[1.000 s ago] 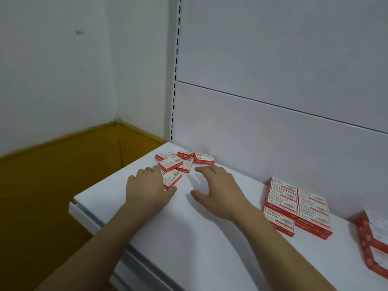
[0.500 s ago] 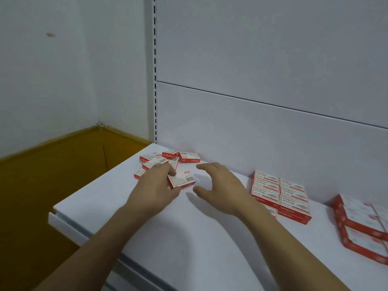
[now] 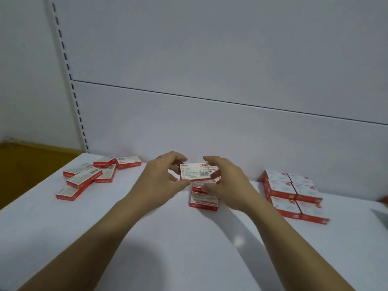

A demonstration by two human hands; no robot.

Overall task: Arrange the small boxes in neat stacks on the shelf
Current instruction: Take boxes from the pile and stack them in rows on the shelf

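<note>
The left hand (image 3: 161, 177) grips one box (image 3: 195, 172) by its left end, thumb under, fingers over, holding it above the shelf (image 3: 189, 248). The right hand (image 3: 230, 185) curls round the box's right end; I cannot tell whether it touches. Under the hands lies a row (image 3: 203, 201) of boxes, at least three, partly hidden. To the left are six loose boxes (image 3: 84, 179), scattered and overlapping. To the right is a tidy block (image 3: 294, 194) showing six tops, two by three.
</note>
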